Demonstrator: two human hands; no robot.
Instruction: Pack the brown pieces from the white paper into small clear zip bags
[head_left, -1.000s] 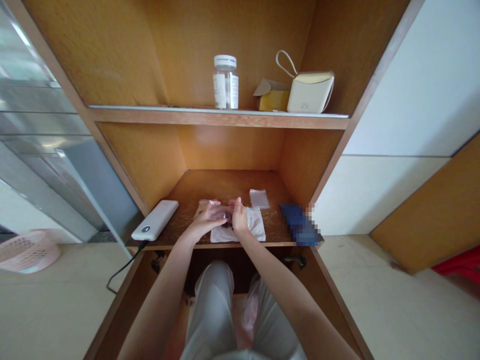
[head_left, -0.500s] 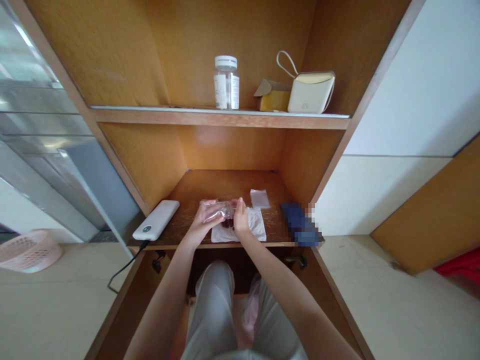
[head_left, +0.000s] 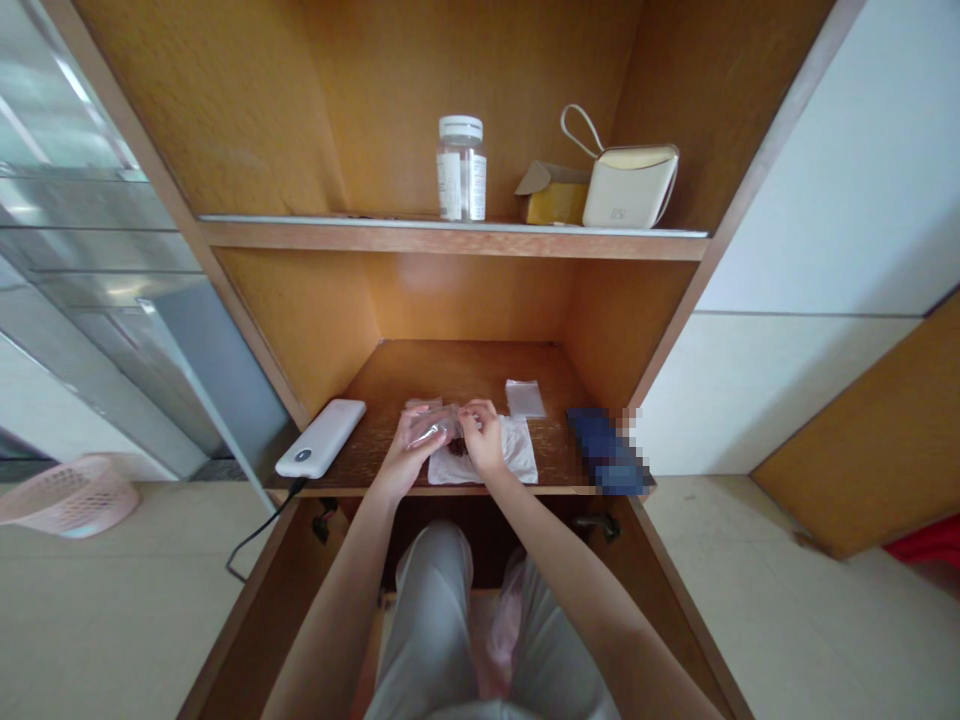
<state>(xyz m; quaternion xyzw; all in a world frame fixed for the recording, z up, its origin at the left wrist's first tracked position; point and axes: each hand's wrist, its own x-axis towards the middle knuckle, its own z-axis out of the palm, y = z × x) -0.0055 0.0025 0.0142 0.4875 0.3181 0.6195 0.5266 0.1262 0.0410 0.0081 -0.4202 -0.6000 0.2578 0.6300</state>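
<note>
My left hand [head_left: 405, 452] is closed round a clear plastic bag [head_left: 436, 424], holding it above the shelf. At the bag's right end my right hand [head_left: 482, 436] has its fingers pinched together on the plastic. Beneath both hands a white cloth or soft sheet [head_left: 517, 455] lies on the wooden shelf. A small heap of dark brown bits [head_left: 457, 447] rests on it, partly hidden by my right hand. Another small clear bag [head_left: 525, 398] lies flat just beyond the sheet, to the right.
A white power bank [head_left: 322, 438] with a black cable lies at the left of the shelf, a blurred dark blue thing [head_left: 606, 450] at the right. Above stand a clear bottle with a white cap [head_left: 461, 170], a yellow box [head_left: 555, 200] and a cream case [head_left: 630, 187].
My right hand's fingers have curled from nearly straight into a pinch at the bag's end. The left hand keeps its hold. The whole view has shifted slightly.
</note>
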